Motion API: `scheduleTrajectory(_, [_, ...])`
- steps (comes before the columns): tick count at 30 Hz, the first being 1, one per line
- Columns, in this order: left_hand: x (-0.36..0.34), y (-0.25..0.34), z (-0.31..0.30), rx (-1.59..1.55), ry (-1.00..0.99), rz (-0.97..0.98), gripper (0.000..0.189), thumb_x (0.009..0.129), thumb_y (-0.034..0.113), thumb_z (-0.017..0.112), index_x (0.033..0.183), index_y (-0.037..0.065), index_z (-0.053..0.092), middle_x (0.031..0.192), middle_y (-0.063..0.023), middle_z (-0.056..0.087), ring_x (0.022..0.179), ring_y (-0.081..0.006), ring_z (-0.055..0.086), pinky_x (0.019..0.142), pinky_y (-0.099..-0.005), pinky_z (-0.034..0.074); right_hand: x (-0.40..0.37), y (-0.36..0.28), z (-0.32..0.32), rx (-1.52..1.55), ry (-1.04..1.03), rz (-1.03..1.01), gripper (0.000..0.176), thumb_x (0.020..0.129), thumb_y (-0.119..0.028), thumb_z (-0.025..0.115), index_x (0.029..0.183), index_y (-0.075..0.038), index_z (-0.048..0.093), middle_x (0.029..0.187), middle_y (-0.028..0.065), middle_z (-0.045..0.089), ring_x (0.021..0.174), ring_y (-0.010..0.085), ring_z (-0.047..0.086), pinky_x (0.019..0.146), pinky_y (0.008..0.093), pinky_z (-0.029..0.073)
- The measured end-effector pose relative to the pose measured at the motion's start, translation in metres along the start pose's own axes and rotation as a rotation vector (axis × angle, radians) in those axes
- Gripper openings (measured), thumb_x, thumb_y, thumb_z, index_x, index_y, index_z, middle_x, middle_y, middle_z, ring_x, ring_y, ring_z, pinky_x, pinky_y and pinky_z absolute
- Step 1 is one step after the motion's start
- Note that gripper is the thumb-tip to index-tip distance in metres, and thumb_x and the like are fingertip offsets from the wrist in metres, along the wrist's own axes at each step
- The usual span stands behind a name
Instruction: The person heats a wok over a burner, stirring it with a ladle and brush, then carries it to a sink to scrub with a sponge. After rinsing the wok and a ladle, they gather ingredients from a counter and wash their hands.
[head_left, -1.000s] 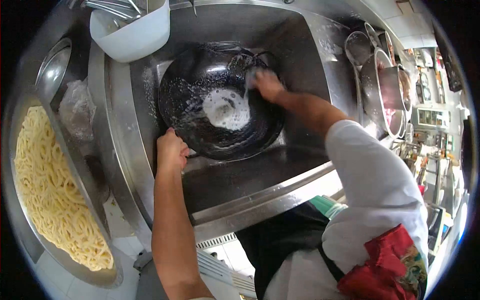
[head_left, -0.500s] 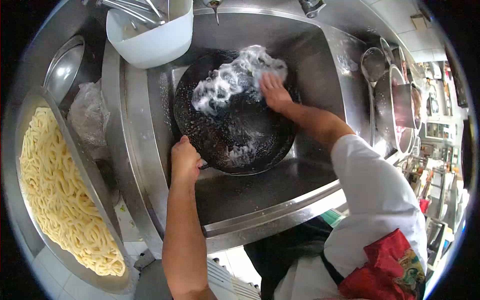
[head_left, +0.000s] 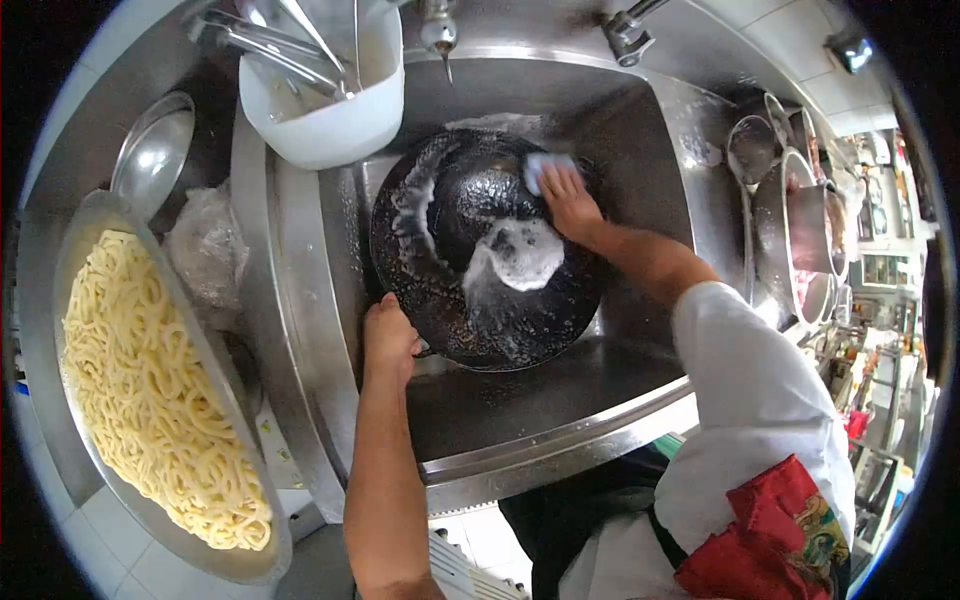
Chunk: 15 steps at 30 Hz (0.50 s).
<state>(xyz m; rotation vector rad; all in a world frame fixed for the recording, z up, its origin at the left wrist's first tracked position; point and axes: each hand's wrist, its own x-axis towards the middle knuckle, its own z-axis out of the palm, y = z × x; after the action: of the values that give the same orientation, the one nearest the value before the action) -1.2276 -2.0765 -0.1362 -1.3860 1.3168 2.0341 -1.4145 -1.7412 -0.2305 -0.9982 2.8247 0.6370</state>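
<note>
**While One Hand Grips the Rim, the Other Presses a Sponge Into the Wok**

Where the sink drops below the steel surface, a black wok lies tilted in the basin, and both hands are on it. The left hand is closed around the near rim of the wok, fingers curled over the edge and the thumb side up. The right hand reaches in from the far side, its fingers pressed together and flat on a pale sponge, which sits against the upper inner wall of the wok, just past the fingertips. A patch of white foam lies in the bottom of the wok, just below the right wrist, and thinner suds streak the wall toward the left hand.

Beyond the left hand, a white tub stands on the sink's corner with metal utensils leaning in it, and a tap hangs beside it. Well to the left of that hand a steel tray carries a heap of yellow noodles, with a crumpled plastic bag between tray and sink. To the right of the right arm, metal pots stand stacked along the sink's edge.
</note>
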Motion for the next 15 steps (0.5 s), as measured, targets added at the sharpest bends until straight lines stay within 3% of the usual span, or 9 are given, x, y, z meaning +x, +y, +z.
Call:
scheduleTrajectory(2, [-0.004,0.007,0.002,-0.043,0.001,-0.025,0.020,0.102,0.029,0.040,0.105,0.011,0.048,0.055,0.0029,0.025,0.040,-0.0110,0.027,0.037,-0.0283,0.024,-0.066,-0.036,0.021,-0.127,-0.214,-0.057,0.058,0.090,-0.020,0.043,0.140,0.007,0.031,0.146,0.0310,0.027,0.136,0.0476,0.024,0.114,0.0538,0.018])
scheduleTrajectory(4, [-0.013,0.015,0.006,-0.024,0.024,-0.054,0.021,0.102,0.029,0.040,0.108,0.011,0.048,0.055,0.0023,0.025,0.040,-0.0110,0.028,0.037,-0.0282,0.025,-0.116,-0.097,0.027,0.782,-0.106,-0.170,0.053,0.094,-0.023,0.042,0.141,0.000,0.035,0.146,0.0234,0.033,0.136,0.0396,0.031,0.114,0.0556,0.016])
scheduleTrajectory(7, [0.004,0.003,-0.001,0.074,0.047,-0.012,0.023,0.102,0.031,0.040,0.103,0.010,0.047,0.056,0.0022,0.023,0.039,-0.0111,0.027,0.037,-0.0284,0.025,-0.029,-0.199,-0.070,1.124,0.259,-0.357,0.053,0.095,-0.010,0.037,0.147,-0.004,0.025,0.155,0.0234,0.014,0.144,0.0365,0.013,0.116,0.0528,0.005])
scheduleTrajectory(10, [-0.005,0.007,0.003,0.136,0.050,-0.036,0.023,0.101,0.031,0.040,0.100,0.009,0.046,0.056,0.0023,0.024,0.040,-0.0111,0.028,0.037,-0.0286,0.025,0.115,-0.201,-0.046,0.911,0.575,-0.011,0.070,0.083,-0.002,0.040,0.147,0.005,0.013,0.153,0.0280,0.014,0.143,0.0428,0.011,0.118,0.0449,0.012])
scheduleTrajectory(11, [-0.009,0.012,0.004,0.134,0.045,-0.046,0.023,0.101,0.031,0.041,0.099,0.009,0.046,0.057,0.0024,0.024,0.040,-0.0111,0.028,0.037,-0.0287,0.025,0.130,-0.161,-0.061,0.876,0.294,0.126,0.069,0.082,-0.004,0.039,0.146,0.006,0.016,0.152,0.0277,0.018,0.142,0.0426,0.016,0.117,0.0478,0.014])
scheduleTrajectory(12, [-0.007,0.011,0.000,0.132,0.031,-0.029,0.025,0.101,0.030,0.038,0.096,0.007,0.045,0.058,0.0004,0.027,0.043,-0.0128,0.031,0.038,-0.0301,0.027,0.149,-0.135,-0.005,0.457,0.651,0.251,0.066,0.081,-0.007,0.041,0.144,0.006,0.024,0.147,0.0272,0.027,0.138,0.0417,0.025,0.114,0.0496,0.020])
scheduleTrajectory(13, [-0.002,0.008,-0.003,0.130,0.010,-0.009,0.027,0.101,0.029,0.035,0.092,0.005,0.045,0.060,-0.0016,0.030,0.046,-0.0146,0.034,0.040,-0.0315,0.030,0.120,-0.094,-0.028,0.232,0.279,0.259,0.067,0.081,-0.011,0.044,0.143,0.005,0.026,0.145,0.0256,0.031,0.135,0.0404,0.030,0.110,0.0516,0.024])
scheduleTrajectory(14, [0.001,0.005,-0.005,0.123,-0.016,0.010,0.030,0.101,0.027,0.033,0.088,0.003,0.045,0.062,-0.0036,0.033,0.049,-0.0163,0.037,0.041,-0.0329,0.032,0.088,-0.061,0.019,0.340,0.516,0.113,0.065,0.082,-0.012,0.044,0.143,0.004,0.028,0.145,0.0249,0.031,0.135,0.0411,0.030,0.107,0.0511,0.026])
scheduleTrajectory(15, [0.002,0.004,-0.004,0.121,-0.019,0.018,0.030,0.101,0.027,0.033,0.087,0.003,0.045,0.063,-0.0036,0.034,0.049,-0.0165,0.037,0.041,-0.0329,0.032,0.054,-0.040,0.033,0.244,0.247,0.230,0.062,0.083,-0.012,0.044,0.142,0.004,0.030,0.144,0.0255,0.032,0.133,0.0431,0.031,0.109,0.0537,0.024])
